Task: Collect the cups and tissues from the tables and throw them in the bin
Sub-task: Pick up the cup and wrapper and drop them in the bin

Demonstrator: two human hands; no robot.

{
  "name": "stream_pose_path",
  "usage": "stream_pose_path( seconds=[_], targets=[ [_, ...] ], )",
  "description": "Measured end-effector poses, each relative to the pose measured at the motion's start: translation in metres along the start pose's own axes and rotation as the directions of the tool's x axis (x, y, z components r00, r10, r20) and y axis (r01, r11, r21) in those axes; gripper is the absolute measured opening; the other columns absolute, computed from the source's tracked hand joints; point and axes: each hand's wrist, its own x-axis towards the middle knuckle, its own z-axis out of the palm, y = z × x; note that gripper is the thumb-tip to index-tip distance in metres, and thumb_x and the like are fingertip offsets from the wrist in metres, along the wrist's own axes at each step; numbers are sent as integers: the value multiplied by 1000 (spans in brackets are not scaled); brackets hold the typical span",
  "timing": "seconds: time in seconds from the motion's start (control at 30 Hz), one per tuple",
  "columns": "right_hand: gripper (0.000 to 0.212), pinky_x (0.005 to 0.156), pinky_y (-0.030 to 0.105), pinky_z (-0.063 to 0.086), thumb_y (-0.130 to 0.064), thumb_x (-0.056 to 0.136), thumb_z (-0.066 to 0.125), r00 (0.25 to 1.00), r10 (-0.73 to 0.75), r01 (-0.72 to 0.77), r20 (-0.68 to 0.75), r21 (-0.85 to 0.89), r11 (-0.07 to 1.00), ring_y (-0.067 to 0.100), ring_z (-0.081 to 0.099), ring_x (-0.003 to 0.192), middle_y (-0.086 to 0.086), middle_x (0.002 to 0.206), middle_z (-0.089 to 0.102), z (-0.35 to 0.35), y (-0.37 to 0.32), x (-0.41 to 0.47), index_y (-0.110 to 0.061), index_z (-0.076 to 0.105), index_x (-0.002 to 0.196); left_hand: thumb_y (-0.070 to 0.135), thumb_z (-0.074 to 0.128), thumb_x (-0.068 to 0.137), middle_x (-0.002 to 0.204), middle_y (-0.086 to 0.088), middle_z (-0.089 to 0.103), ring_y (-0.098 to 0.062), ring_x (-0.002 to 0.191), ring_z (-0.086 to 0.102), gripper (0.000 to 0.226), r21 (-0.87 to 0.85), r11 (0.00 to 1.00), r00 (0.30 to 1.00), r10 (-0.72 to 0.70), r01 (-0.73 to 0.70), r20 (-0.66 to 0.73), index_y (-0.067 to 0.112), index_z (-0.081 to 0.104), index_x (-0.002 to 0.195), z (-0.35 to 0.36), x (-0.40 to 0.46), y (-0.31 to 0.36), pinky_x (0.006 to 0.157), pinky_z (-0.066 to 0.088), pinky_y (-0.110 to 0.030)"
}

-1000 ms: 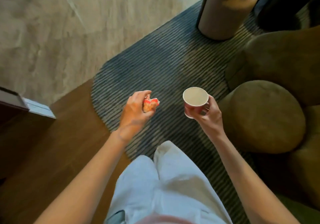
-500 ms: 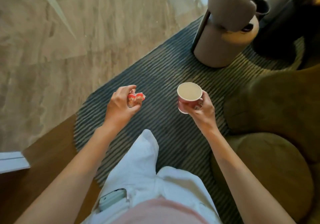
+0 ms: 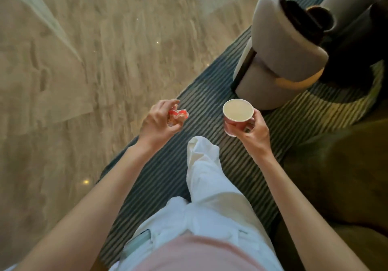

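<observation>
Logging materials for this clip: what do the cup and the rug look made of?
The cup looks like paper: thin rolled rim, matte cream inside, red printed wall, held in the right hand. The rug looks like woven textile, ribbed in dark and pale stripes; the fibre cannot be told.

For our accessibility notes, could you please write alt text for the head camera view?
Seen from above, a walking person's right hand holds an upright red paper cup while the left hand grips a crumpled red-and-white paper cup, over a dark striped rug beside a beige stone floor.
</observation>
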Motion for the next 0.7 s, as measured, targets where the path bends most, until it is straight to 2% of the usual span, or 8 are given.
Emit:
stream_pose_path(
  seconds=[0.2, 0.43, 0.57, 0.7],
  targets=[
    [71, 89, 25, 52, -35, 67, 85, 1000, 2, -1, -28, 36, 999, 11, 59, 109, 3, 122, 59, 2, -32, 166, -19, 49, 126, 16, 75, 71, 111, -6, 62, -25, 96, 62, 51, -1, 1000, 999, 29, -29, 38, 13, 59, 120, -4, 175, 10, 85, 51, -36],
    [69, 87, 15, 49, -39, 68, 83, 998, 15, -11, -58, 61, 998, 9, 59, 109, 2, 122, 60, 15, -58, 338, -20, 48, 125, 15, 75, 74, 109, -7, 62, -23, 95, 61, 49, -30, 998, 997, 54, -52, 49, 12, 59, 120, 8, 358, 7, 85, 48, -32],
    [67, 87, 18, 50, -39, 68, 82, 991, 59, -50, -118, 76, 996, 2, 58, 103, -4, 118, 59, 30, -61, 445, -23, 48, 124, 16, 75, 73, 106, -9, 63, -25, 93, 62, 47, -40, 995, 992, 98, -95, 82, 11, 61, 118, 22, 476, -11, 85, 50, -36],
    [71, 89, 23, 50, -39, 67, 83, 970, 128, -110, -205, 95, 989, 10, 58, 108, 1, 122, 60, 41, -69, 540, -17, 49, 126, 28, 69, 72, 104, -10, 64, -25, 91, 63, 48, -39, 989, 979, 149, -145, 141, 10, 62, 115, 24, 598, -28, 85, 51, -38]
  ],
)
